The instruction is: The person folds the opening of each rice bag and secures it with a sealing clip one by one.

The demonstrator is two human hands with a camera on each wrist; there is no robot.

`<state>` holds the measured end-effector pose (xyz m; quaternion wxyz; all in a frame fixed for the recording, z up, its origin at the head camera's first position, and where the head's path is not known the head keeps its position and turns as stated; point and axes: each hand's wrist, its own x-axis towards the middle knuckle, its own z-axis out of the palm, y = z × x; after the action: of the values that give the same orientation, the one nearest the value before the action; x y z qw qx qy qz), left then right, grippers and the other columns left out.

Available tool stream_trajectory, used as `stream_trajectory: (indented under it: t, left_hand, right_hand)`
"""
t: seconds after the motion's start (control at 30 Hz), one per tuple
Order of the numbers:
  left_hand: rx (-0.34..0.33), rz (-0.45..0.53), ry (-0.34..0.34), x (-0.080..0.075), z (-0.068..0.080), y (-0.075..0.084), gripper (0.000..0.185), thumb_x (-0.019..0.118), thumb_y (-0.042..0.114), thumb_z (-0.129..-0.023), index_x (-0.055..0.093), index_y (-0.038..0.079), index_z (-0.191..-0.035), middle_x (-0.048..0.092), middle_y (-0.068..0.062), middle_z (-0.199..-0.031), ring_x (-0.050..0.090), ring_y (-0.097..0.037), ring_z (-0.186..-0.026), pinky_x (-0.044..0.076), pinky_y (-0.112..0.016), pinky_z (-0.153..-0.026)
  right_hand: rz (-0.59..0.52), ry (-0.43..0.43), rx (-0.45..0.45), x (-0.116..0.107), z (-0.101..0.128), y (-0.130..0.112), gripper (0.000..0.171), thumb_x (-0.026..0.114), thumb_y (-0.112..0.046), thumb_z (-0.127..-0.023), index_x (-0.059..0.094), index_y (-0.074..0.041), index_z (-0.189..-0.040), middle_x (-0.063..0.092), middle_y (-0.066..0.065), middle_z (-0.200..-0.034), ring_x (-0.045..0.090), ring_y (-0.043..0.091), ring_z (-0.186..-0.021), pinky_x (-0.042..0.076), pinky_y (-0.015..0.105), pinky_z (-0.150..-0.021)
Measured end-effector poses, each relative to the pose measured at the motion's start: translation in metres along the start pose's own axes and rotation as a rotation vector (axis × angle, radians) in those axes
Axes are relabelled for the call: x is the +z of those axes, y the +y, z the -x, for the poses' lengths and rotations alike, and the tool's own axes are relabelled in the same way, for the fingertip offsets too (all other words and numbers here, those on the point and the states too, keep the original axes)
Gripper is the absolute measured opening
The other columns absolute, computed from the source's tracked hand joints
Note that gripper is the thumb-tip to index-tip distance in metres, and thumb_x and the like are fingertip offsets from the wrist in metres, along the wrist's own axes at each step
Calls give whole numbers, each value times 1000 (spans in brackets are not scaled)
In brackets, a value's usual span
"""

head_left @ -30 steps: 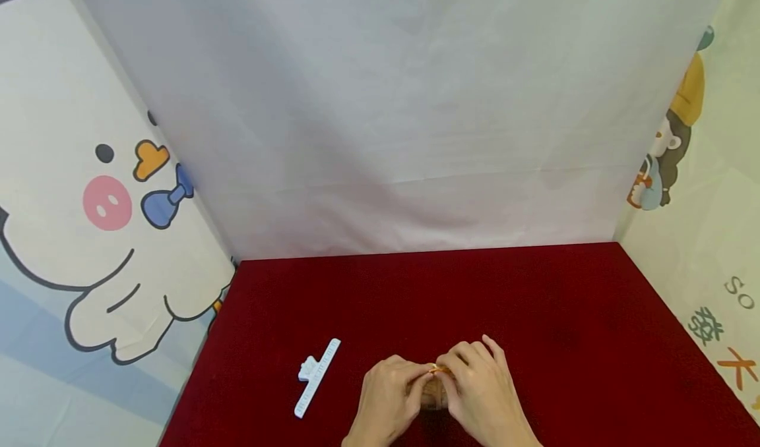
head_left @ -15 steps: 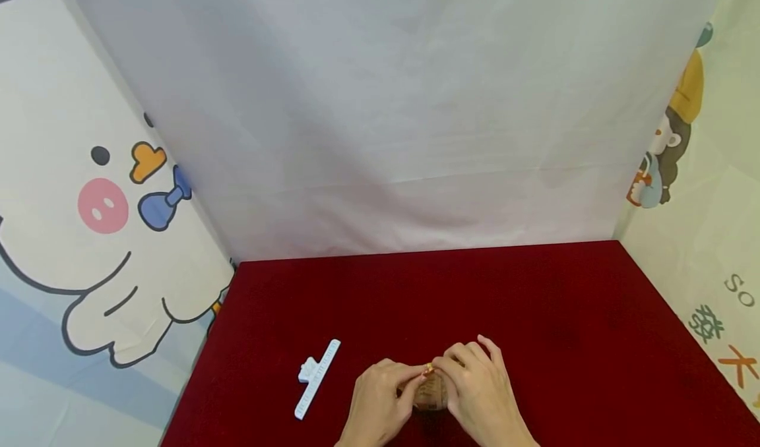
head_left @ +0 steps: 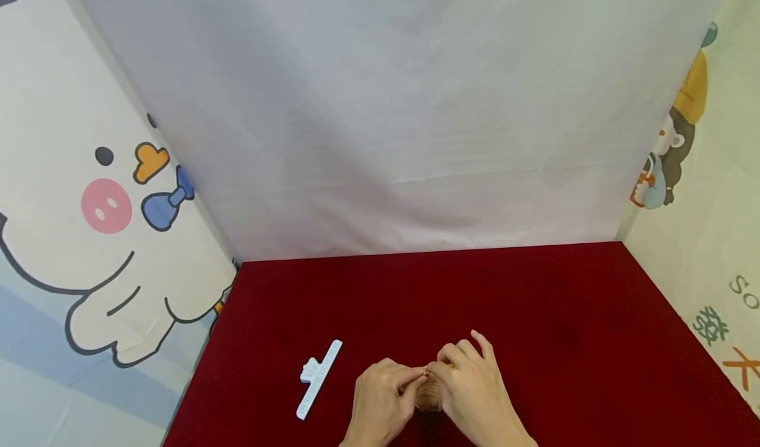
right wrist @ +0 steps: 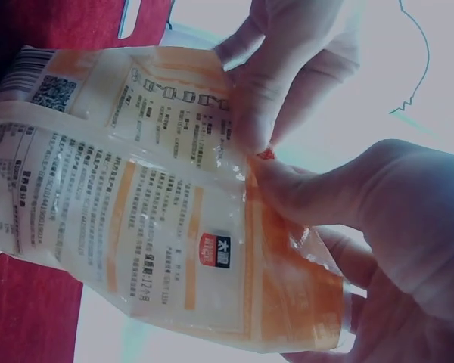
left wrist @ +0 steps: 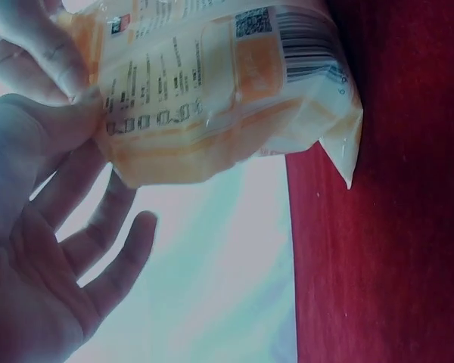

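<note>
The thumb and forefinger of the right hand (right wrist: 340,219) pinch the top edge of a small orange-and-white snack packet (right wrist: 136,197), and the thumb and forefinger of the left hand (right wrist: 287,83) pinch the same edge just beside them, so the two grips almost touch. In the left wrist view the left hand (left wrist: 45,249) keeps its other fingers spread and relaxed below the packet (left wrist: 212,83), holding only with that pinch. Whether the seal has begun to part is hard to tell, since the fingertips cover that spot. To work this edge well, I judge the pinches should stay close together and high on the seam, with the packet kept upright so nothing spills. The packet stands between the hands, its lower end with the barcode toward the red tablecloth (head_left: 534,315), near the front edge of the table. From the head camera both hands (head_left: 380,401) and (head_left: 475,394) meet over the packet (head_left: 429,394), knuckles up, wrists angling in from the lower edge. A white bag clip (head_left: 318,378) lies on the cloth to the left, near the left hand but apart from it.
</note>
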<state>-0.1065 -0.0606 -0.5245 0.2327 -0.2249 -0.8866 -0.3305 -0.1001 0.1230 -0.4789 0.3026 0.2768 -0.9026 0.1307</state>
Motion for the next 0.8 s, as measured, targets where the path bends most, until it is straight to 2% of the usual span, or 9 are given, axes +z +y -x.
stream_trajectory:
  t: [0.17, 0.33, 0.47, 0.67, 0.8]
  left_hand:
    - [-64, 103, -96, -9, 3, -3, 19, 82, 13, -91, 87, 21, -108, 82, 10, -91, 65, 3, -76, 49, -13, -61]
    - [-70, 79, -102, -12, 2, -6, 18, 84, 16, -91, 87, 22, -107, 81, 11, -88, 65, 3, -76, 49, -14, -61]
    - [-21, 29, -60, -7, 2, -7, 16, 87, 12, -86, 88, 20, -101, 80, 11, -84, 67, 1, -76, 51, -14, -64]
    - [85, -17, 30, -2, 3, -11, 18, 89, 9, -80, 88, 20, -94, 79, 13, -78, 67, 1, -70, 51, -14, -65]
    - [116, -15, 30, -4, 5, -14, 19, 88, 8, -79, 88, 20, -94, 80, 13, -79, 67, 2, -70, 51, -13, -64]
  right_hand:
    - [-3, -49, 21, -4, -1, -1, 28, 97, 0, -66, 84, -19, -82, 70, -9, -85, 62, 12, -84, 54, 66, -100]
    - [23, -81, 27, -7, -4, -1, 26, 95, 1, -68, 84, -18, -82, 70, -9, -85, 62, 12, -84, 53, 65, -103]
    - [46, -84, 19, -6, -3, -2, 26, 94, 1, -67, 84, -19, -81, 70, -8, -84, 62, 13, -83, 54, 64, -102]
    - [23, -98, -1, -1, -5, -5, 21, 97, -8, -69, 84, -21, -80, 67, -10, -81, 59, 12, -83, 53, 66, -103]
    - [17, -98, 6, 3, -6, -9, 23, 95, -5, -68, 85, -22, -81, 68, -11, -79, 60, 12, -81, 53, 66, -102]
